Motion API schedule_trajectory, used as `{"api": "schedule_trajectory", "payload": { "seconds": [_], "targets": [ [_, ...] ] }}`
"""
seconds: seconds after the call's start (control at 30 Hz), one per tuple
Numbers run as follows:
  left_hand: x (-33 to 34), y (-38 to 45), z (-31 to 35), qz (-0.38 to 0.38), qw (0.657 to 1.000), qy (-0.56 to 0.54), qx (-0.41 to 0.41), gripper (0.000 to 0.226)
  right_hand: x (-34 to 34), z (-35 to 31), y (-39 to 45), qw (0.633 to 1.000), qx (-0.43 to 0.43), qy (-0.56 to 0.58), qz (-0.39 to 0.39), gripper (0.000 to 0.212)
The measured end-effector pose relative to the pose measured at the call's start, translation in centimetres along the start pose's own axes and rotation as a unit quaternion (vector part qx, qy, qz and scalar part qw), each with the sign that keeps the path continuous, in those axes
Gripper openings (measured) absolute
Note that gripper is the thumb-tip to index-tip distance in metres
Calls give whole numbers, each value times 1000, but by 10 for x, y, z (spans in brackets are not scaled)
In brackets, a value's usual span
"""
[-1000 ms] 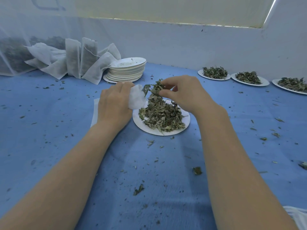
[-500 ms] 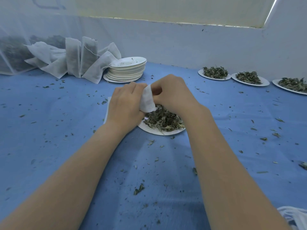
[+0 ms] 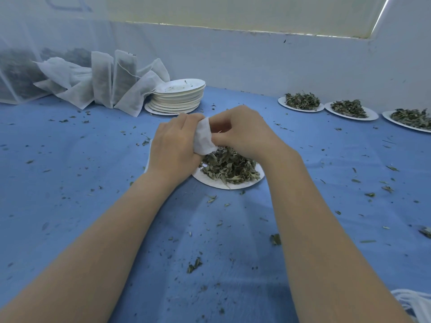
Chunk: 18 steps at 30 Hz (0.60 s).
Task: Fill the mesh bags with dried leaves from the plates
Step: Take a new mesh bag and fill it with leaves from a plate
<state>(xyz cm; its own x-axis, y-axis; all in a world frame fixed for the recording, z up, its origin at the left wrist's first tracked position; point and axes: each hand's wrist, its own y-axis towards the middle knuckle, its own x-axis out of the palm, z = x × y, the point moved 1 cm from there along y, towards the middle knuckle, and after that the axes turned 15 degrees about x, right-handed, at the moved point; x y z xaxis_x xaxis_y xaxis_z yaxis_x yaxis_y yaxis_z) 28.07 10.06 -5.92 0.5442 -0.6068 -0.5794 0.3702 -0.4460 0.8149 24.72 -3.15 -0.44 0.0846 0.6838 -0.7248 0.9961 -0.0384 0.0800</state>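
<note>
a small white mesh bag (image 3: 203, 137) is held up just above the far-left edge of a white plate (image 3: 211, 180) piled with dried leaves (image 3: 227, 165), near the middle of the blue table (image 3: 70, 183). the left hand (image 3: 173, 145) grips the bag from the left, its fingers (image 3: 186, 118) curled round the fabric. the right hand (image 3: 242, 132) meets it from the right, its fingers bent in at the bag's mouth and pinching there; whether they hold leaves i cannot tell. both forearms reach in from the near edge. loose leaf crumbs are scattered over the table. behind on the left stands a stack of empty plates (image 3: 178, 96), with filled mesh bags (image 3: 102, 82) leaning just beside it. along the far right, three more plates of leaves (image 3: 349, 108) sit in a row near the wall.
</note>
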Motion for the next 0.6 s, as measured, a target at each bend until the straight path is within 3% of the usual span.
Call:
{"api": "schedule_trajectory", "payload": {
  "seconds": [0.17, 0.37, 0.47, 0.53, 0.6],
  "targets": [
    [-1, 2, 3, 8, 1000, -22, 9, 42, 7, -6, 4, 997, -1, -70, 19, 16],
    [-3, 2, 1, 20, 1000, 4, 13, 42, 2, -6, -3, 998, -26, 9, -57, 19],
    [-2, 0, -4, 5, 1000, 27, 0, 35, -10, 4, -3, 998, 16, 64, -12, 21],
    [-1, -1, -7, -14, 999, 29, -13, 40, -16, 11, -1, 997, 60, -7, 39, 17],
    [0, -2, -9, -25, 999, 31, -16, 44, -18, 17, 1, 988, 105, -112, 35, 21]
  ]
}}
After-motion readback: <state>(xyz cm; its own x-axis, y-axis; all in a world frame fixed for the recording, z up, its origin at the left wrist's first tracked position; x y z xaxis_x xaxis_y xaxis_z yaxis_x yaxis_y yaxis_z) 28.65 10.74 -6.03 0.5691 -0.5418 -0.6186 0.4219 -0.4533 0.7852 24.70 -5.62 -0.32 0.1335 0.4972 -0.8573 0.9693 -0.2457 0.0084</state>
